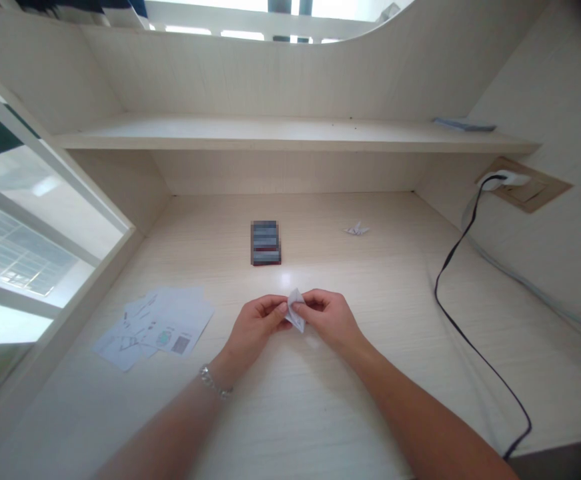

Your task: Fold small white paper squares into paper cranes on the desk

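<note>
My left hand (pixel 255 327) and my right hand (pixel 327 317) meet above the pale wooden desk (pixel 290 407), both pinching a small folded piece of white paper (pixel 296 312) between fingers and thumbs. Part of the paper is hidden by my fingers. A small white origami figure, perhaps a crane (pixel 357 230), lies farther off, beyond my right hand. A metal chain bracelet (pixel 215 381) circles my left wrist. Printed sheets with folding diagrams (pixel 153 327) lie fanned out to the left of my left hand.
A dark rectangular object (pixel 265 243), pixelated and unreadable, lies on the desk ahead. A black cable (pixel 450 300) runs from a wall socket (pixel 503 180) along the right side. A shelf (pixel 290 137) spans the back, and a window (pixel 30 227) borders the left.
</note>
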Tool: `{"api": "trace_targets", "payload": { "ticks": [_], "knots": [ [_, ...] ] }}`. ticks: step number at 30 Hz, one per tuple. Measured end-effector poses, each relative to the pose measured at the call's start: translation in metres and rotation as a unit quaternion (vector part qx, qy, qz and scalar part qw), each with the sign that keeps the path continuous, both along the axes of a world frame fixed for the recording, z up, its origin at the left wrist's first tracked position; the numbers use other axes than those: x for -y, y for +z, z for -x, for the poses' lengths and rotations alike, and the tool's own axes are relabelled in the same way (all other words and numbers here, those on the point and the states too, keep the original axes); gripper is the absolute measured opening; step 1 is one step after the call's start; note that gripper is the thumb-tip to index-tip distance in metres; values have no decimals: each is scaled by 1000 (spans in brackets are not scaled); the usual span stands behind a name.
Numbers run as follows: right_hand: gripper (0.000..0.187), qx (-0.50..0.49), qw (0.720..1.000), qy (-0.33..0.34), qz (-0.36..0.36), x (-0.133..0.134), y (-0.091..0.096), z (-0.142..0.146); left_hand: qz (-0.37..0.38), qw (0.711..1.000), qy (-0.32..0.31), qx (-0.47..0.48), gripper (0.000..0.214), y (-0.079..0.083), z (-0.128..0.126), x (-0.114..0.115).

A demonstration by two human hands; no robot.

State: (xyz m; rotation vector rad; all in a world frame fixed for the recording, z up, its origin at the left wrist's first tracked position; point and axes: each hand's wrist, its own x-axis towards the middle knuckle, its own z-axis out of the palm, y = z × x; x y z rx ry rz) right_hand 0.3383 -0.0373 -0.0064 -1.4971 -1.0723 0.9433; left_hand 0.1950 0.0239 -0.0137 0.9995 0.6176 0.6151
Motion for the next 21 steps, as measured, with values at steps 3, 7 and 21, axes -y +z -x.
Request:
{"api": "trace_targets", "payload": {
  "ticks": [3,7,21],
  "knots": [
    [16,28,1000,-6,1,1,0,1,-5,1000,-7,-12,20,-2,0,-1],
    [17,59,998,3,-2,2,2,1,-15,999,9,-34,20,-2,-1,-1],
    [23,42,998,46,-11,2,0,-2,-167,978,57,-112,19,1,0,1]
  ]
}}
